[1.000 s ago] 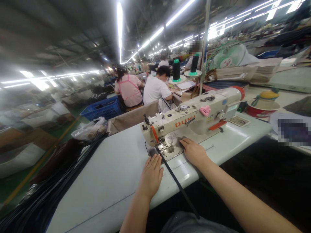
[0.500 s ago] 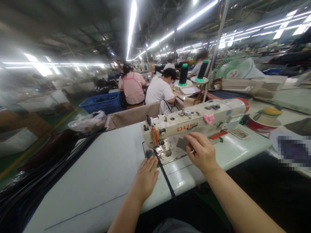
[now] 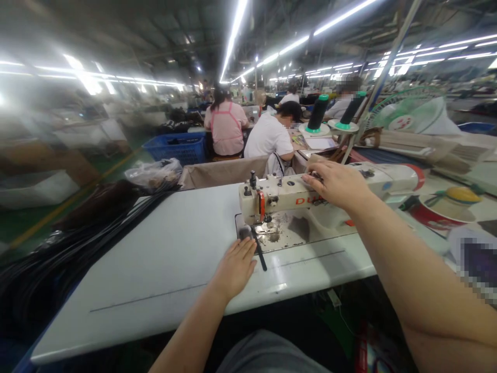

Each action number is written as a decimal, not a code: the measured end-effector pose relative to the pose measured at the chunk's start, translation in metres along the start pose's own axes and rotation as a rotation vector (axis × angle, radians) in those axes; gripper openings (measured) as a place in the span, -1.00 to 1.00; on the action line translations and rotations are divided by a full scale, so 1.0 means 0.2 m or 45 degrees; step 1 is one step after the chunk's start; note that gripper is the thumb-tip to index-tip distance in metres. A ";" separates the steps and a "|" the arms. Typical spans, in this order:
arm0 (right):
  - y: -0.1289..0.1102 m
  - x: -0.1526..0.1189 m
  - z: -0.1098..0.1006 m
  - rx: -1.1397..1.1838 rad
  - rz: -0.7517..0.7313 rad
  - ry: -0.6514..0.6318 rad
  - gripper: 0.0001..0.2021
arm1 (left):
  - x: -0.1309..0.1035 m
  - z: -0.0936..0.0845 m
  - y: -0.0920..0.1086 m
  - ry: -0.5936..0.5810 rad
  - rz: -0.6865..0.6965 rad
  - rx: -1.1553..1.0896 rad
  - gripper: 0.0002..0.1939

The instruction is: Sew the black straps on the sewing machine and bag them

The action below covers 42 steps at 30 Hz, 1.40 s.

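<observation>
My left hand [image 3: 237, 263] lies flat on the white table beside the sewing machine [image 3: 287, 194], fingers stretched forward. Its fingertips touch a grey, blurred piece [image 3: 244, 232] near the needle area. Just to the right of those fingers, a narrow black strip [image 3: 261, 254] runs from under the presser foot toward me. My right hand [image 3: 337, 181] is on top of the machine head, its fingers bent over a small dark part or item there. The fingers and the machine's top hide what they grip, if anything.
Black thread cones [image 3: 317, 115] stand behind the machine. A bundle of long black strips [image 3: 116, 223] hangs along the table's left side. A red tub [image 3: 435, 215] sits at the right. Other people work ahead, near a blue crate [image 3: 174, 147].
My right hand has risen from in front of the machine onto its top. The black strip's free end has drawn closer to the needle. My left hand stays beside it. The view has shifted.
</observation>
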State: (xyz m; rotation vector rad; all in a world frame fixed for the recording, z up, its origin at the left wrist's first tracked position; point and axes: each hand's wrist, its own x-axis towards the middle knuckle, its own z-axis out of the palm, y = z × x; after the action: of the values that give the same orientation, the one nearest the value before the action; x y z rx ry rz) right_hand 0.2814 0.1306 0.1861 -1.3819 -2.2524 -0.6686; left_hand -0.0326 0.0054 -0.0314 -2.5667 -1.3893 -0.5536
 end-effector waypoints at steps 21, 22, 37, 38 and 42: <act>-0.56 -0.90 0.48 0.398 0.168 0.141 -0.74 | 0.03 -0.02 -0.01 -0.072 -0.042 -0.058 -0.51; -0.56 -0.90 0.49 0.387 0.174 0.138 -0.73 | 0.03 -0.02 -0.02 -0.067 -0.049 -0.068 -0.52; -0.58 -0.90 0.47 0.290 0.185 0.124 -0.72 | 0.11 -0.04 -0.10 -0.233 -0.161 -0.155 -0.45; -0.58 -0.90 0.47 0.290 0.183 0.121 -0.72 | 0.12 -0.04 -0.10 -0.245 -0.174 -0.157 -0.43; -0.58 -0.90 0.47 0.291 0.189 0.111 -0.72 | 0.13 -0.04 -0.09 -0.249 -0.211 -0.157 -0.39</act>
State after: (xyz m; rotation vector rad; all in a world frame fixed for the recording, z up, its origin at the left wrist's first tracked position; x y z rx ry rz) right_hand 0.2445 0.0149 -0.0129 -1.3634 -2.0616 -0.4000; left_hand -0.0374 0.0329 -0.0142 -2.6796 -1.6942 -0.4335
